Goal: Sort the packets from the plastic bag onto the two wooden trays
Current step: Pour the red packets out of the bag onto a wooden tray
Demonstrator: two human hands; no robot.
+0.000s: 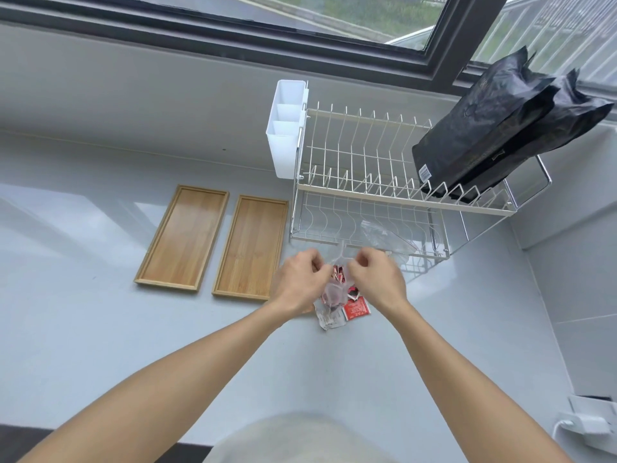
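A: Where is the clear crumpled plastic bag (334, 290) of red and white packets (357, 308)?

B: On the pale grey counter (100, 329), between the two hands. Its top is pulled up and its lower part rests on the surface, with one red packet showing at the bottom right.

A: And the hands?

B: The left hand (300, 282) pinches the bag's top from the left and the right hand (375, 279) pinches it from the right, fingers curled in, close together.

A: What lies around it?

B: Just left of the left hand sit two empty rectangular wooden trays (217, 238), side by side and apart. Behind the hands stands a white wire dish rack (384, 195) with a white plastic cutlery holder (288, 128) on its left end and two black foil pouches (500, 128) standing on its right.
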